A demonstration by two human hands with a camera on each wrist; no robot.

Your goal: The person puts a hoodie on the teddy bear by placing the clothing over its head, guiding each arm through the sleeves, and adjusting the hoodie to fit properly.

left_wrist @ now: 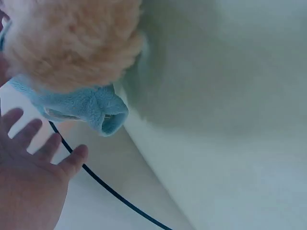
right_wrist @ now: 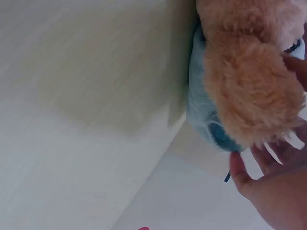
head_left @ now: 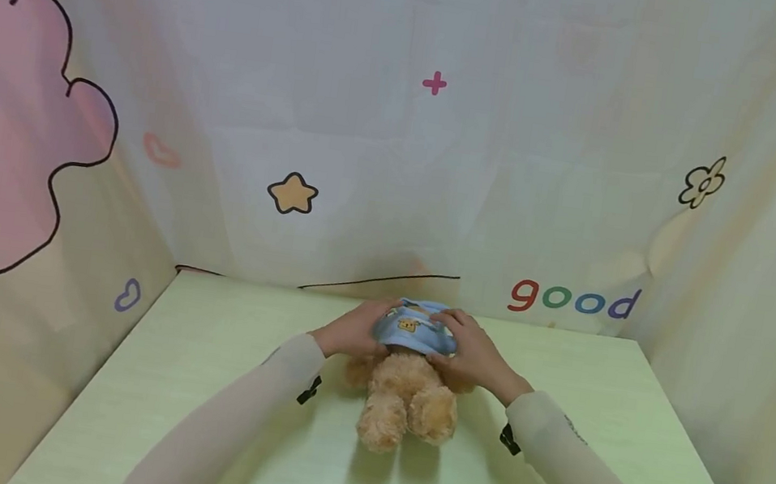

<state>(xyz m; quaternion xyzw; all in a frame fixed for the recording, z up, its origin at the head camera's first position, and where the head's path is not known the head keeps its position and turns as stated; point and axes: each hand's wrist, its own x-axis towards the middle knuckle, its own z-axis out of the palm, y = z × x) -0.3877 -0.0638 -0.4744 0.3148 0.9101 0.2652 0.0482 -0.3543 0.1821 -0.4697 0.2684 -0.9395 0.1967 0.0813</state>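
Observation:
A tan teddy bear (head_left: 407, 375) has its legs toward me, and a light blue doll's shirt (head_left: 419, 340) with a small bear print covers its head end. My left hand (head_left: 357, 328) holds the shirt's left side. In the left wrist view, several fingers of that hand (left_wrist: 33, 177) spread below the fabric, beside an empty sleeve (left_wrist: 114, 120). My right hand (head_left: 480, 352) grips the opposite side, thumb near the hem and fingers over the cloth. One furry arm (right_wrist: 254, 91) hangs outside the shirt in the right wrist view. The bear's face is hidden.
The pale green table (head_left: 208, 382) ends at a printed cloth backdrop (head_left: 386, 144) just beyond the bear. Printed cloth also stands along the left (head_left: 74, 332) and right (head_left: 736, 337) sides. Shadows lie beneath the bear's feet.

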